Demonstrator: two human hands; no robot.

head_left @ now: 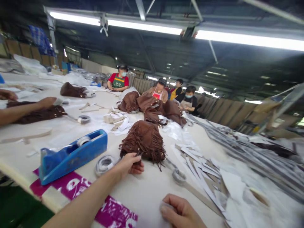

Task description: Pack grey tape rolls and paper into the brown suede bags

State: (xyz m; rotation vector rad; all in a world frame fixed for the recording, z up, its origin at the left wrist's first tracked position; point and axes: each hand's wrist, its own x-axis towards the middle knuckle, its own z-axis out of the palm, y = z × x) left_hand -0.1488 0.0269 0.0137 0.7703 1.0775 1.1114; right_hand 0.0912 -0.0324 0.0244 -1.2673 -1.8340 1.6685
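A brown fringed bag [144,139] lies on the pale worktable in front of me, its metal eyelets along the near edge. My left hand [133,163] is closed at that edge, pinching a thin dark strand of the bag between thumb and fingers. Nearer to me, my right hand [181,210] is curled, with a small pale, translucent piece [167,205] at its fingertips; its kind is blurred. A coiled grey strap [104,164] sits left of the bag, and another coil [178,175] lies to its right.
A blue tape dispenser [73,155] stands at left on a purple printed sheet [118,210]. Paper strips [201,167] spread at right beside grey straps [228,142]. More brown bags [152,107] are piled behind. A co-worker's hand [47,102] rests on another bag; several people stand beyond.
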